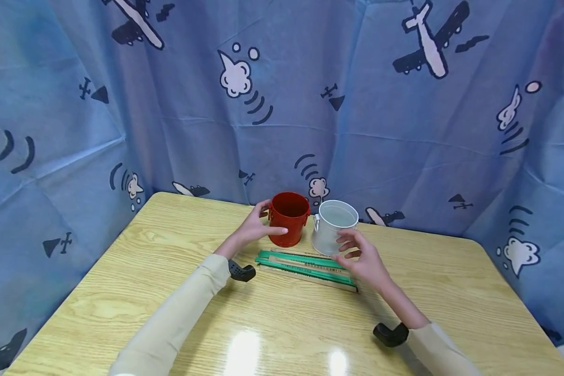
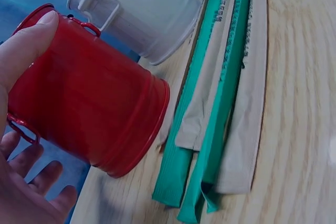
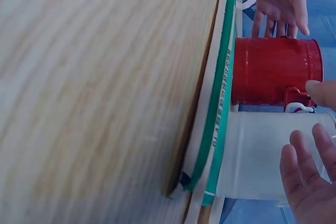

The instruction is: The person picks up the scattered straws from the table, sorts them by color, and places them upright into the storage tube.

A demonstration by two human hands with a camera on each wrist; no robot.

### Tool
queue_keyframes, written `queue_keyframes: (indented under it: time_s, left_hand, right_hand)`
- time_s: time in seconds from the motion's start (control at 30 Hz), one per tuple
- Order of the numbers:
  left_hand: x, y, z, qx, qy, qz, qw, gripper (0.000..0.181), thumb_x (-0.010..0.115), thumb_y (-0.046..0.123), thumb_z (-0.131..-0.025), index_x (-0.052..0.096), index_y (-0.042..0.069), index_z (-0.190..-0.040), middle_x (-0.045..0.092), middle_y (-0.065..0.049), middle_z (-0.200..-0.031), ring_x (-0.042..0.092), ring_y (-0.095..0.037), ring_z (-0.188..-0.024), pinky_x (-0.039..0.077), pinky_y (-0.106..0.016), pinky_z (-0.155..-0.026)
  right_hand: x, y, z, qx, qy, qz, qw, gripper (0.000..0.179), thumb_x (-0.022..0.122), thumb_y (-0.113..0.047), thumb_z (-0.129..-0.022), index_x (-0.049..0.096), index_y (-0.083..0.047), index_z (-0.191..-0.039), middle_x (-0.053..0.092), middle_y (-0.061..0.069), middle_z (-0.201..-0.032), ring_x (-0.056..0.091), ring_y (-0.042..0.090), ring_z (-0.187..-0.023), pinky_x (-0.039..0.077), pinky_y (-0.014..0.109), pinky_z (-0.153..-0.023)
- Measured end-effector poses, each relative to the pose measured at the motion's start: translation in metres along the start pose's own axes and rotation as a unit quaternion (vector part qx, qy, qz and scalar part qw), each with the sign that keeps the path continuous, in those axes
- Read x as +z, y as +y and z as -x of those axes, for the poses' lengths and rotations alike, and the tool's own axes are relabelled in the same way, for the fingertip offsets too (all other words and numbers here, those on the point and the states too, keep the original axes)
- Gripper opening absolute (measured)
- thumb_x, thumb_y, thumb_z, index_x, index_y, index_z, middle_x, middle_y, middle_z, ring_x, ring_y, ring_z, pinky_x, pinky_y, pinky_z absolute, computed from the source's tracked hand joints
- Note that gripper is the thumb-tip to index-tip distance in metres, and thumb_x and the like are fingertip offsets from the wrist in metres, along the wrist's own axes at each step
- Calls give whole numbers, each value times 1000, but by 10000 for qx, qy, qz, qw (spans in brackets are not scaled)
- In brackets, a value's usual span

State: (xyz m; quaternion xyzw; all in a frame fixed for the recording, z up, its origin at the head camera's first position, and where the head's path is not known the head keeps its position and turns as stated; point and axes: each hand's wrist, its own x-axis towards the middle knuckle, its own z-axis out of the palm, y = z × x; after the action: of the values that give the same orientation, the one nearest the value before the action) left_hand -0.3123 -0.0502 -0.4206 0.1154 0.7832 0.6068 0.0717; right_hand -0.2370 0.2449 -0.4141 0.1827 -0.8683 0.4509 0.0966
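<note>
Red bucket (image 1: 290,223) and white bucket (image 1: 324,237) stand upright, side by side, toward the far edge of the table (image 1: 178,261). Your left hand (image 1: 254,225) and right hand (image 1: 367,261) are beside them, fingers loose, grasping nothing. The step seems to be hand positioning; gripping would call for curling the fingers. Packets (image 1: 305,270) lie in front. Only the head view looks inside both buckets; the left wrist view shows more clearly the white handle (image 2: 111,16).

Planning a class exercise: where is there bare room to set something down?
Bare tabletop lies left of the left hand, right of the right hand, and between the sleeves, nearer than the green-and-beige strips. Crowded: around the strips, red bucket and white bucket.
</note>
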Motion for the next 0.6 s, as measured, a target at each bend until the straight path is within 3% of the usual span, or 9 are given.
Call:
queue_keyframes:
  time_s: [0.27,0.6]
  left_hand:
    - [1,7,-2,-32,-130,290,9995,95,80,17,-77,20,12,-151,30,-11,-154,30,-32,-140,37,-53,-109]
    - [1,-4,-9,68,-71,193,9998,94,81,19,-76,24,13,-150,37,-9,-151,37,-29,-136,40,-50,-108]
  right_hand:
    - [8,1,-1,164,-477,-43,9987,56,81,-10,-76,53,-8,-124,64,15,-109,64,29,-92,57,32,-75]
    - [21,3,-3,177,-898,17,9958,52,82,-5,-74,56,2,-118,65,21,-101,62,31,-86,55,26,-67]
